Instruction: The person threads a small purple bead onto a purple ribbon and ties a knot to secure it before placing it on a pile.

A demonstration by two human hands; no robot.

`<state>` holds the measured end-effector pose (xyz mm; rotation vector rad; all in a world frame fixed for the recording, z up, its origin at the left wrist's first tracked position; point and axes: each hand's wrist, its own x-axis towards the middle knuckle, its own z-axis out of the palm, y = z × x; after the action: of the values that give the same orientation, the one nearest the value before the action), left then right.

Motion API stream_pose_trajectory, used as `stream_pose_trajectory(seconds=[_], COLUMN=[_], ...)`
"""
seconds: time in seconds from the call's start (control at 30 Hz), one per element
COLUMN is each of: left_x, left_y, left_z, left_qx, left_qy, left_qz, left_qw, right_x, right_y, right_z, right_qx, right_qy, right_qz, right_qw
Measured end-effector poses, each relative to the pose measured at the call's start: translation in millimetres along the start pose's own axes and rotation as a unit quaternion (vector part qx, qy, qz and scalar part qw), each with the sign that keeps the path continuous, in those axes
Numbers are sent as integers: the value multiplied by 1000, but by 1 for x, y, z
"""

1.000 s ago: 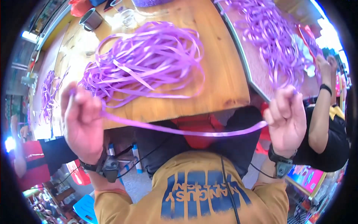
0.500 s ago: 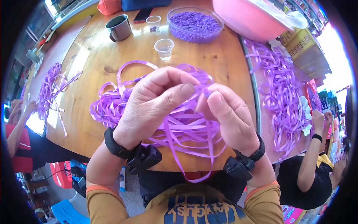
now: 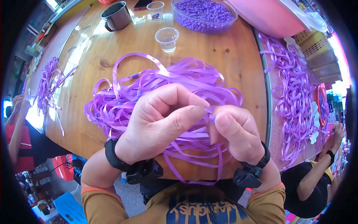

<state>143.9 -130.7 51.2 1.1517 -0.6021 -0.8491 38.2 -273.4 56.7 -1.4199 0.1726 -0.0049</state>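
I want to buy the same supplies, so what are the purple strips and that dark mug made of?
The purple strips look like thin, glossy plastic or satin ribbon: flat, curling, catching highlights. The dark mug seems to be metal, judging by its dull grey sheen and thin rim, though enamel is possible.

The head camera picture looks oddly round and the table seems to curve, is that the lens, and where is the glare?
Head view: yes, fisheye bending; the wooden table edge bows and the corners go black. Sunlight glares white on the tabletop's left part near the metal mug. The left hand and right hand, pinching purple ribbon, look sharp.
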Motion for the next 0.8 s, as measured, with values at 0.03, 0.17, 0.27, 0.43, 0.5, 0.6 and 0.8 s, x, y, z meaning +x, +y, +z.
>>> stream_pose_trajectory(seconds=[0.03, 0.17, 0.27, 0.43, 0.5, 0.6, 0.8], left_x=[0, -2, -3, -1, -1, -3, -5], left_y=[-1, -2, -3, 1, 1, -4, -2], left_z=[0, 0, -1, -3, -4, -1, -5], left_qx=[-1, 21, 20, 23, -13, -37, 32], left_qy=[1, -25, -43, -60, -65, -47, -61], left_qz=[-1, -4, -10, -15, -27, -14, -4], left_qw=[1000, 999, 999, 998, 997, 998, 998], right_x=[-1, -1, 0, -1, -1, 0, -1], right_y=[1, 5, 7, 7, 8, 10, 9], right_z=[0, -1, -1, -1, -1, -2, -1], right_qx=[13, 51, 64, 86, 90, 105, 98], right_qy=[-2, -18, -15, -3, -6, -10, -15], right_qz=[0, 14, 15, 29, 29, 41, 37], right_qw=[1000, 998, 998, 996, 995, 994, 994])
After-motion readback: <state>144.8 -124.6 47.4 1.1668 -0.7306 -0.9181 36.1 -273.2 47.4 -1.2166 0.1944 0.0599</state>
